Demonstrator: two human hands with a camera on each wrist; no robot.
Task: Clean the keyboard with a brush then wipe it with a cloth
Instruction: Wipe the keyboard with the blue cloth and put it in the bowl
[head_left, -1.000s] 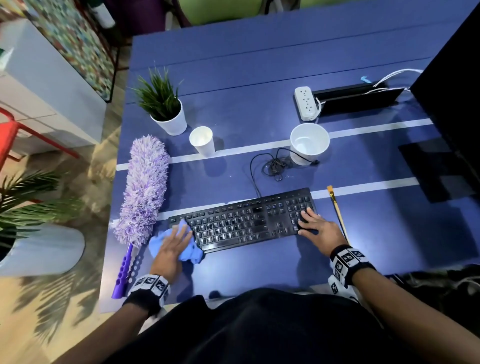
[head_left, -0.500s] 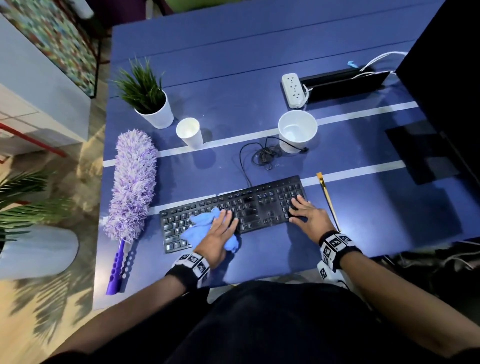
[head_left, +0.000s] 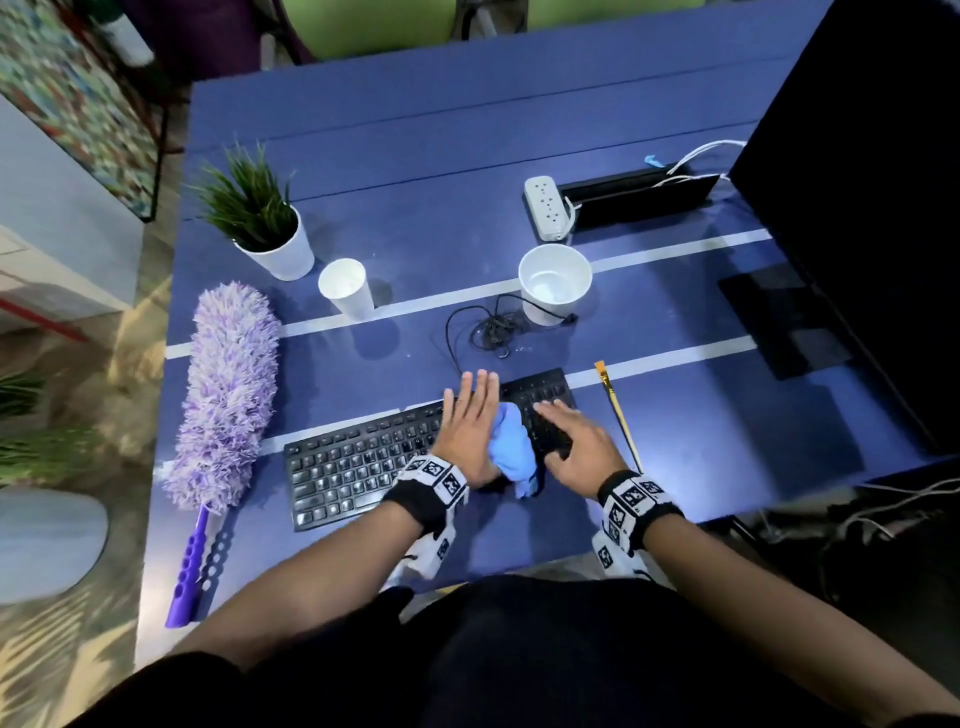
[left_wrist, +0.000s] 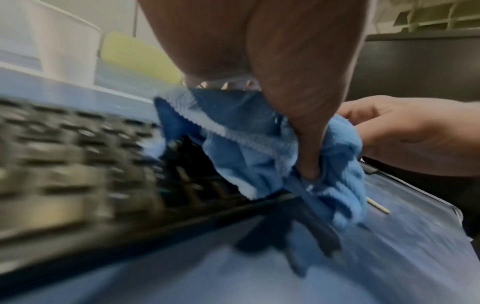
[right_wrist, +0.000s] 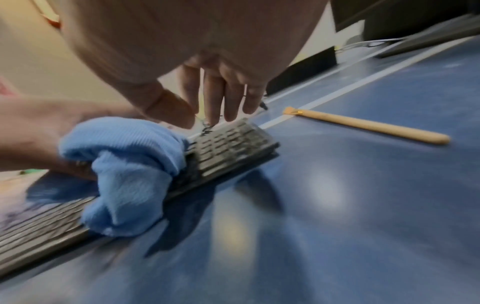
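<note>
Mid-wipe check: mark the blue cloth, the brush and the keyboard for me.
blue cloth (head_left: 511, 447), head view, on the bunched middle fold.
brush (right_wrist: 363, 126), right wrist view, on the middle of the wooden handle.
keyboard (head_left: 353, 467), head view, on the uncovered keys of its left half.

Head view looks down; both close wrist views share the keyboard (head_left: 353, 467).

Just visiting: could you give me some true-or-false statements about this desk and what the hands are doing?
The left hand holds a blue cloth on the keyboard. True.
The right hand grips the brush. False: it rests on the keys; the brush lies on the table alongside.
The purple duster lies left of the keyboard. True.
Both white cups are tipped over. False: the small cup and the wide cup stand upright.
</note>
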